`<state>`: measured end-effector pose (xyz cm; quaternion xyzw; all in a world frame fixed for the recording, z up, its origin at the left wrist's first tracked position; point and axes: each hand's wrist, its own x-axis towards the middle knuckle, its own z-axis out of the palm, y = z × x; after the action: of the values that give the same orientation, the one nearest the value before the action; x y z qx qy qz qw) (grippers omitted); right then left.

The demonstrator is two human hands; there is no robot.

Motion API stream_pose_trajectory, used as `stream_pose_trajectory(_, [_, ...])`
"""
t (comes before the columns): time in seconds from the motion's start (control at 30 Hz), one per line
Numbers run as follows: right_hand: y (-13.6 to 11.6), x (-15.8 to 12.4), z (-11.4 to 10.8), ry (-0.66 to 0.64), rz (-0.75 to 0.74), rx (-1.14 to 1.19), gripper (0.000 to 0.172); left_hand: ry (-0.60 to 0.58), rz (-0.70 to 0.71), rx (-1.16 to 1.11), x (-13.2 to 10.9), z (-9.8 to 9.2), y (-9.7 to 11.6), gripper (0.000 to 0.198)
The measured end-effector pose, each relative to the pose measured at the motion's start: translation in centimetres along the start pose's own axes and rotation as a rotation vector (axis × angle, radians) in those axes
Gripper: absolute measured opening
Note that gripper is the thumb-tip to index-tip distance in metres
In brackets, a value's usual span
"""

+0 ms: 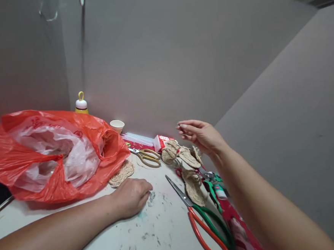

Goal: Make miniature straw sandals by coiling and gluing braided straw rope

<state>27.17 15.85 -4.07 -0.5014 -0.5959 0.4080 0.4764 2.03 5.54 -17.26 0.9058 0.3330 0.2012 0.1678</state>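
My left hand point(133, 197) rests on the white table, fingers curled under; whatever they may hold is hidden. Just behind it lies a coiled woven straw piece point(122, 173), partly under the red plastic bag. Raised above the table's right side, my right hand point(199, 133) pinches thumb and forefinger around something too small to make out. Beneath that hand are small woven straw slippers point(189, 157), and another woven straw slipper point(193, 188) sits closer to me. Large scissors point(202, 217) with one orange and one green handle lie between my arms.
A red plastic bag point(9, 162) with white plastic inside fills the left side. Behind stand a yellow bottle point(81, 104) and a paper cup point(117, 125). Gold-handled scissors point(148, 156) lie near a red-and-white box point(160, 142). Grey walls close in behind and right.
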Motion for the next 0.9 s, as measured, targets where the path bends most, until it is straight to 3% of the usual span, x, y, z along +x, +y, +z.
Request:
stream_pose_trajectory(0.13, [3.0, -1.4, -5.3, 0.136, 0.093, -0.108, 0.025, 0.009, 0.001, -0.013, 0.2, -0.1, 0.1, 0.021])
stream_pose_trajectory(0.3, [7.1, -2.8, -7.8, 0.174, 0.243, -0.247, 0.031, 0.002, 0.01, -0.013, 0.4, -0.1, 0.1, 0.028])
stream_pose_trajectory(0.6, [12.5, -1.1, -5.5, 0.037, 0.418, -0.586, 0.031, -0.012, -0.004, -0.037, 0.5, 0.3, -0.2, 0.024])
stream_pose_trajectory(0.9, [12.6, 0.4, -4.4, -0.058, 0.509, -0.76, 0.031, -0.001, 0.001, -0.057, 0.5, 0.2, -0.1, 0.026])
